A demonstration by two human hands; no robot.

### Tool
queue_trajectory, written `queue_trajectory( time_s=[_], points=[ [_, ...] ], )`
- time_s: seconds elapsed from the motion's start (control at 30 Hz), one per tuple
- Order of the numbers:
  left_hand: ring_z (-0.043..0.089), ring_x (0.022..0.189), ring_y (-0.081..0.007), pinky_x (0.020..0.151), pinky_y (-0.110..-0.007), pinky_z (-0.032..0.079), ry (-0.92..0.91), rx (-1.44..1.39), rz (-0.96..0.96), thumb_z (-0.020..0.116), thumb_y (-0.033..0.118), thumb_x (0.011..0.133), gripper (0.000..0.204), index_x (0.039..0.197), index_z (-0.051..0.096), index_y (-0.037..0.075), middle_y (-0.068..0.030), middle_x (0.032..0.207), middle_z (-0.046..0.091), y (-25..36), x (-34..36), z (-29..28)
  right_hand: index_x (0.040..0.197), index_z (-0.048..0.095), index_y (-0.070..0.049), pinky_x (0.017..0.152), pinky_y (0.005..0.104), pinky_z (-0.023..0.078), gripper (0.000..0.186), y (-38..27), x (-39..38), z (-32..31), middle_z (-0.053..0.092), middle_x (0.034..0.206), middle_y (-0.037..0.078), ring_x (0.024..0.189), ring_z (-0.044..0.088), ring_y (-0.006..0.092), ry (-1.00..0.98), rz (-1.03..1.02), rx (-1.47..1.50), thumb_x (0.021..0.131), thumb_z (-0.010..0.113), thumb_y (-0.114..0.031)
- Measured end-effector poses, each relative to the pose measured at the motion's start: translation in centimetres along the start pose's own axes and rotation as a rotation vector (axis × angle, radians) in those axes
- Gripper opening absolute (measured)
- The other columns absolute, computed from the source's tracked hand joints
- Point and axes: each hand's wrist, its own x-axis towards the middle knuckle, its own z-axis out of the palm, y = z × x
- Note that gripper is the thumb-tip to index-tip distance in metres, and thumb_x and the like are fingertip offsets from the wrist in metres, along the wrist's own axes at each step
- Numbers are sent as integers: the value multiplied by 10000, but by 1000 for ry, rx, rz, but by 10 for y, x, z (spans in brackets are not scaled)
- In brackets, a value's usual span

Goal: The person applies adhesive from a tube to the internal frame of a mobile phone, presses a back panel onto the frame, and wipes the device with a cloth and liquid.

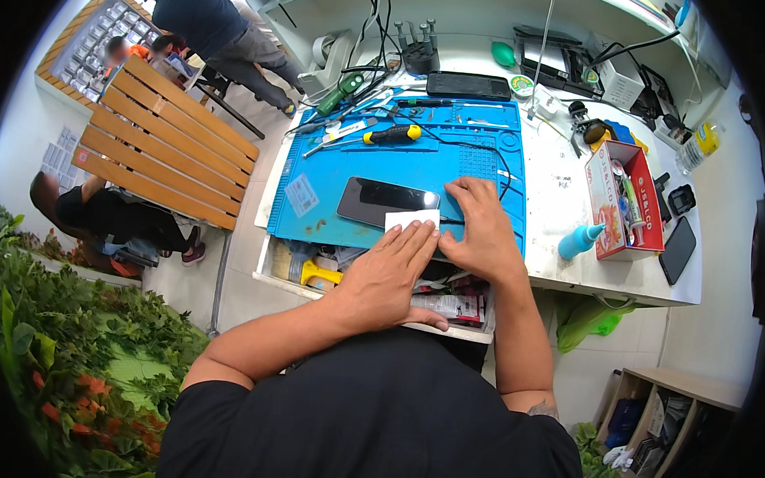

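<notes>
A dark smartphone lies face up on a blue repair mat, near the mat's front edge. A small white wipe covers the near right part of its screen. My left hand reaches in over the front, its straight fingers lying flat on the wipe and its thumb held out. At the phone's right end rests my right hand, fingers bent over the mat and thumb apart from them. A black cable runs between that hand and the phone's end.
Beyond the phone lie a yellow-black screwdriver, another dark phone and several tools. An open drawer below holds a yellow-handled brush. Rightward stand a blue bottle and a red box. Other people are at the far left.
</notes>
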Motion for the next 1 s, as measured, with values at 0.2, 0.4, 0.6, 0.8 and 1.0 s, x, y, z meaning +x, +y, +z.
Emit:
queue_trajectory(
  time_s=[0.2, 0.4, 0.6, 0.8, 1.0],
  points=[
    [408, 1665, -462, 1383, -549, 310, 49, 6, -9, 731, 928, 814, 1424, 1709, 376, -121, -333, 1749, 447, -10, 24, 4, 1391, 688, 65, 1192, 480, 518, 651, -1, 1, -3, 655, 1418, 201, 1371, 583, 410, -4, -4, 2, 779, 818, -117],
    [396, 1671, -467, 1386, -551, 304, 46, -10, -34, 734, 926, 824, 1421, 1723, 357, -109, -329, 1767, 421, -15, 34, 6, 1416, 680, 47, 1199, 483, 510, 667, 0, 1, -1, 647, 1439, 208, 1385, 579, 416, -7, -24, 7, 783, 820, -112],
    [398, 1662, -473, 1378, -569, 315, -31, -95, -40, 749, 897, 831, 1404, 1719, 350, -116, -346, 1746, 431, 0, 11, -5, 1387, 674, 84, 1198, 496, 504, 650, -2, 1, -4, 650, 1411, 203, 1370, 571, 418, -5, -18, 29, 776, 806, -95],
    [408, 1657, -469, 1372, -558, 331, -23, -42, -21, 745, 917, 809, 1433, 1710, 357, -129, -351, 1750, 424, -5, 12, -3, 1391, 676, 79, 1203, 496, 501, 643, -2, 1, -4, 653, 1405, 204, 1374, 570, 416, -12, -8, 24, 783, 795, -95],
    [387, 1675, -466, 1371, -556, 331, 67, -21, -22, 736, 937, 799, 1450, 1713, 359, -123, -341, 1765, 414, -19, 43, 6, 1384, 683, 78, 1202, 493, 506, 636, -2, 1, -5, 657, 1397, 198, 1371, 572, 415, 2, -23, 14, 782, 787, -99]
  ],
)
